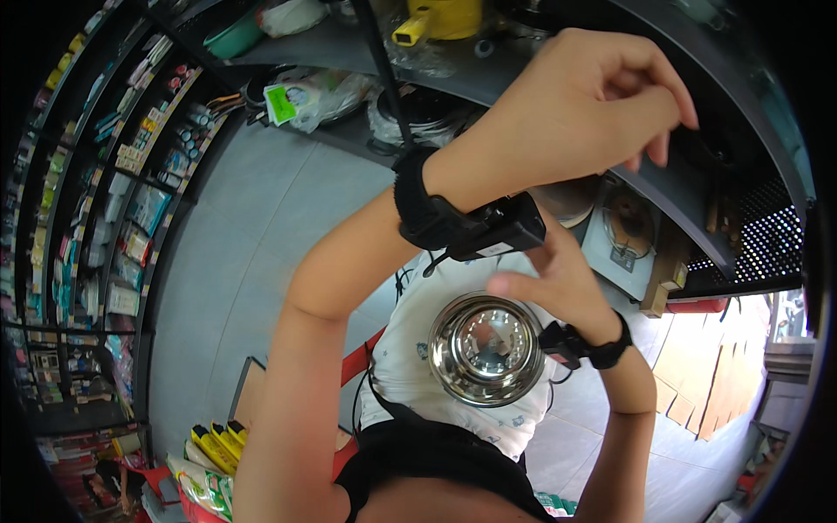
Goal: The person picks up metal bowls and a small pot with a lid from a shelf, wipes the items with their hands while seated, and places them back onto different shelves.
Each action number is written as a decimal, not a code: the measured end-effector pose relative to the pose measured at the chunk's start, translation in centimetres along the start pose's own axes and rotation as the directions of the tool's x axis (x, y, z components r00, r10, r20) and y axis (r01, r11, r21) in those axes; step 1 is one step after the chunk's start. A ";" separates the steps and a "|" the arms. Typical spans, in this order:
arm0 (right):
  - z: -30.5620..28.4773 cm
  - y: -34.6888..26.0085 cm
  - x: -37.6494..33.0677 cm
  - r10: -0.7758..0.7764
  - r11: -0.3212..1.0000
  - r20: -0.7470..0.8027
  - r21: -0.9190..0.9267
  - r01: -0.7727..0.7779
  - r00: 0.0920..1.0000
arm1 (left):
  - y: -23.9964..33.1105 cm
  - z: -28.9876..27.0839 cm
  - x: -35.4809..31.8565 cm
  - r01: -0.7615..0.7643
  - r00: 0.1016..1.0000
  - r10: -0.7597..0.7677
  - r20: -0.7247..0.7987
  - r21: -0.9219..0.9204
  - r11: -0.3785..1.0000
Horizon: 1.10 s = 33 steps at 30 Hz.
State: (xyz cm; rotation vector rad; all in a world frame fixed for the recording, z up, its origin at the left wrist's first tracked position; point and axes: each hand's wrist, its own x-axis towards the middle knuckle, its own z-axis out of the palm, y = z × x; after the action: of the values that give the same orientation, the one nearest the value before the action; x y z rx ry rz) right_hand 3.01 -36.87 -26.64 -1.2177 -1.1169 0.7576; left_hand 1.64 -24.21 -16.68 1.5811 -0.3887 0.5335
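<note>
My left hand [602, 109] reaches across to the upper right, in front of the dark shelf. Its fingers curl in toward the thumb; whatever they hold, if anything, is hidden. A shiny round steel bowl [449, 375] rests on my lap, on white patterned cloth [401, 357]. Beside the bowl's upper right rim is my right hand [567, 283], thumb stretched out over the rim and apart from the index finger. The small black device [501, 231] on my left wrist covers part of that hand's fingers. Another black device [562, 344] is strapped to my right wrist.
A dark shelf [331, 52] ahead carries a yellow pot [445, 19], a green basin [234, 37] and plastic-wrapped pans. A glass lid [629, 227] lies on a white box at right. Cardboard sheets [711, 366] cover the right floor. Stocked shelves [96, 200] line the left.
</note>
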 end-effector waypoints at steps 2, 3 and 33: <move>0.6 0.0 0.8 0.137 0.919 -0.022 0.377 -0.118 0.990 | -0.7 0.3 0.6 -0.101 0.985 0.112 -0.129 0.090 0.991; 0.5 0.1 1.0 0.129 0.922 -0.028 0.371 -0.109 0.991 | -1.0 0.2 0.9 -0.078 0.983 0.094 -0.160 0.103 0.992; -8.1 12.0 -4.0 -0.112 0.463 -0.343 -0.848 -0.256 0.933 | -9.1 7.2 -5.2 -0.459 0.713 0.028 0.700 0.436 0.774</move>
State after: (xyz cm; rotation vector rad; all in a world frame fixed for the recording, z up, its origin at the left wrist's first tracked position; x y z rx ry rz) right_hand 10.65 -40.50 -39.06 -2.2116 -1.1679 -0.1129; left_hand 3.04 -30.95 -27.41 2.3457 -1.0950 0.2805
